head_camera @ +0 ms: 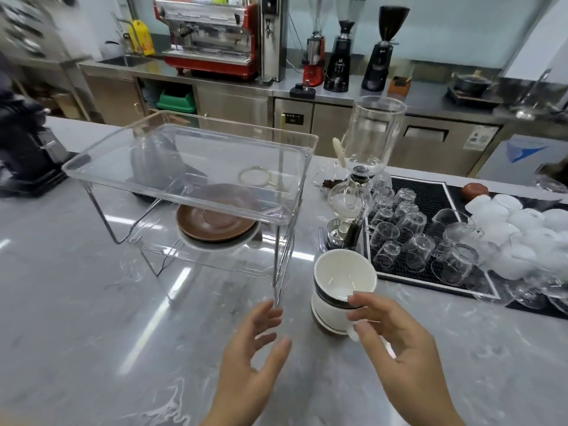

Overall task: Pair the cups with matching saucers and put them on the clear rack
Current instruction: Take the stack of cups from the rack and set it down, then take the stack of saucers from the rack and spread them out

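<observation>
Head view, angled down, close over counter (pixel 92 333).

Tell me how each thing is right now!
Clear rack: top shelf bare.
Brown saucer: stacked on other saucers, lower shelf.
White cup: upright, empty, topping a cup stack.
Right hand: touching the stack.
Left hand: open, empty.
Glasses: upside down.

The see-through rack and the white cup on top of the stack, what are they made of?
The rack looks like clear glossy plastic, perhaps acrylic: you can see the brown saucer through its top shelf. Its thin legs look like shiny metal. The white cup looks like glazed ceramic: smooth, opaque, with a soft shine inside. I can't be sure from looks alone.
</observation>
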Motion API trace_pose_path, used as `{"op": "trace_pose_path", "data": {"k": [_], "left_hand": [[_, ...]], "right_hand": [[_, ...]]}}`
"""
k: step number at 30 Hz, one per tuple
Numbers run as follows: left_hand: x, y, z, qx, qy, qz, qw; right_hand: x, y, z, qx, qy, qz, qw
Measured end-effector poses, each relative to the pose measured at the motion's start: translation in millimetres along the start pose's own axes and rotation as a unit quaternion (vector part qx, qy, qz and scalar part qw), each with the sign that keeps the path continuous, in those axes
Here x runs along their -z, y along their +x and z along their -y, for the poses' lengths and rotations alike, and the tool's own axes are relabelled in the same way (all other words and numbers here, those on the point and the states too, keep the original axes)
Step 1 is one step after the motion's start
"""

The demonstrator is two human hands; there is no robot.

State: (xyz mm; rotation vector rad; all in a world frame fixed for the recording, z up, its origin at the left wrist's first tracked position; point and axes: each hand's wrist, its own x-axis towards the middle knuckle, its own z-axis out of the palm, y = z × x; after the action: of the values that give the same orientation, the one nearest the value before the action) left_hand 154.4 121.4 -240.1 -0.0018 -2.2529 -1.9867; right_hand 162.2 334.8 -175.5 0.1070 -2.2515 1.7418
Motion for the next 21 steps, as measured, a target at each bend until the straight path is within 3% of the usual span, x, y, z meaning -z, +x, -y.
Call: {"op": "trace_pose_path", "data": {"k": [11, 21], "left_hand": [[86.2, -8.5, -10.4, -0.011, -0.038, -0.091, 0.995], [135.6, 21.8, -23.6, -0.054, -0.067, -0.122, 0.989]], "right_hand": [[-93.1, -6.1, 20.8, 0.004, -0.017, 0.091, 0.996], [-150.6, 13.7, 44.6, 0.028, -0.050, 0.123, 0.991]]}}
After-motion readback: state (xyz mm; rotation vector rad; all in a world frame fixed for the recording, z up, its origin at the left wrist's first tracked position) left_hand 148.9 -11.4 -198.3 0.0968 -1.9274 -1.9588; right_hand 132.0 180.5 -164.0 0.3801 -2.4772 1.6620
